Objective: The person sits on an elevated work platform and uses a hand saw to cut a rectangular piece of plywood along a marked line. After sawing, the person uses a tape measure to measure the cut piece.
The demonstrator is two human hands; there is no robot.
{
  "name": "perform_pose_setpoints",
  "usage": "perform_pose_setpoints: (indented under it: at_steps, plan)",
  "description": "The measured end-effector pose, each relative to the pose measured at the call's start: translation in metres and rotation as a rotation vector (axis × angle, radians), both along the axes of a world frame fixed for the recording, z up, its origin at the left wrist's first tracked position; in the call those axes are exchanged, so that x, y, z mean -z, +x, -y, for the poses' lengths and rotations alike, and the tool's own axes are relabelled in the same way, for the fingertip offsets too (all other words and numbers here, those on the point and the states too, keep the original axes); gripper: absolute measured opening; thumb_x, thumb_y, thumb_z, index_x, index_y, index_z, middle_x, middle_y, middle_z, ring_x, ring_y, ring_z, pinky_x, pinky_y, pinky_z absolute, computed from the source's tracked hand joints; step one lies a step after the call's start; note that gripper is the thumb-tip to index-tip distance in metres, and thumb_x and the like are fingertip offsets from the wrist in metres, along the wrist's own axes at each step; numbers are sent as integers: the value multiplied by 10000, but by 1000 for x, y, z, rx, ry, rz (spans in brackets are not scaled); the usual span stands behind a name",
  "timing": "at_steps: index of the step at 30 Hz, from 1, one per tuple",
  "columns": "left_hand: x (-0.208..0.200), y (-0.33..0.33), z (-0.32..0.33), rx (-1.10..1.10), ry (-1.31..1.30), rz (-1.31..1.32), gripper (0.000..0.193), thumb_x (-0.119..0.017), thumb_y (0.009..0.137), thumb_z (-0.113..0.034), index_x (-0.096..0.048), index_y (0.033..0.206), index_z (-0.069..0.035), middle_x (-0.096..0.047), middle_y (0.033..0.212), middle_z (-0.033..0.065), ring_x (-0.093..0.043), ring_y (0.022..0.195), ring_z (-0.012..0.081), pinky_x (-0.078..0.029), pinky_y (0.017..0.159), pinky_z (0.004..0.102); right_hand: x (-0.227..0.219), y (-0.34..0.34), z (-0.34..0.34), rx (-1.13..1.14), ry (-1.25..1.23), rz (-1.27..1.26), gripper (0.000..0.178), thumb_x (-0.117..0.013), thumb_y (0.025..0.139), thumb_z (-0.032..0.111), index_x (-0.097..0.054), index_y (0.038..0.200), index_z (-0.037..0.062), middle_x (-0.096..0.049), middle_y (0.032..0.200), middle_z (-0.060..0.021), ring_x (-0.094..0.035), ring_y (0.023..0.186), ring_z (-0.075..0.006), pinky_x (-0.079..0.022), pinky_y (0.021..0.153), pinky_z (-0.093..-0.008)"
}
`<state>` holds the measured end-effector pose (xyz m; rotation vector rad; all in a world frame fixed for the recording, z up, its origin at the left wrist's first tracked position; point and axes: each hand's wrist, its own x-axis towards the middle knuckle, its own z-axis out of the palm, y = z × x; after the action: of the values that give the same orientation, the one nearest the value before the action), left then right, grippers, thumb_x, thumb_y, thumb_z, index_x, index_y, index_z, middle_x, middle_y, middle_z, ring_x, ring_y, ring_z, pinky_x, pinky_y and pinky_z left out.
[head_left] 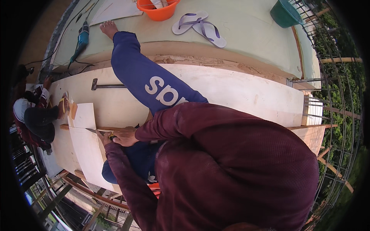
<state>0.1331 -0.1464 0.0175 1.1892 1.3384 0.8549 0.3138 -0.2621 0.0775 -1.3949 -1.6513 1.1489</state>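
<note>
My right hand [125, 136] is closed round a hand tool with a yellow-and-black handle [111, 137]. A narrow grey blade [92, 131] seems to run from it to the left, over a pale plywood piece [81, 142]; the small size hides the tool's exact kind. Just left of that handle, my left hand [105, 138] grips the edge of the plywood piece, its fingers partly hidden. A straight seam or cut parts this piece from a smaller square of plywood [83, 115] above it. Beneath both, a wooden strip [111, 128] lies crosswise.
A hammer [108, 86] lies on the large plywood sheet [239, 84], by my blue-trousered leg. Beyond are a corded power drill [82, 40], an orange basin [158, 11], flip-flops [200, 27] and a green bucket [285, 14]. Another person [38, 115] sits at left. Rebar [335, 96] stands at right.
</note>
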Motion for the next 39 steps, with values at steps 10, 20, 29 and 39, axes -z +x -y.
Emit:
perform_pose_setpoints:
  at_steps: [10,20,29,39]
  plan:
    - [-58,-8,13,103,-38,-88,985,-589,706,-12,-176,1594,-118,-576,945,121,-591,779,178,-502,724,278,-40,-13,7,-156,-151,-169,497,-383,1032,428,-467,1198,-33,-646,840,-255,-642,807,-424,-472,751,-506]
    - [-57,40,58,100,645,-317,286,-595,856,-225,-682,1047,-32,-567,1253,180,-414,1292,353,-331,1098,442,-45,12,3,-77,-188,-122,419,-347,1053,373,-532,1064,-3,-630,882,-277,-615,855,-462,-446,765,-510]
    - [-94,58,86,229,706,-309,243,-583,754,-229,-536,614,-36,-510,665,130,-469,825,324,-367,867,429,-78,38,35,-188,-382,-85,484,-301,1074,433,-517,1070,0,-579,709,-211,-628,694,-372,-448,692,-487]
    - [-63,17,10,200,868,-296,252,-555,745,-202,-444,574,-54,-485,609,72,-459,685,263,-352,781,383,-42,-14,-39,-106,-122,105,398,-331,1066,355,-513,1069,1,-616,872,-292,-593,833,-502,-451,736,-521]
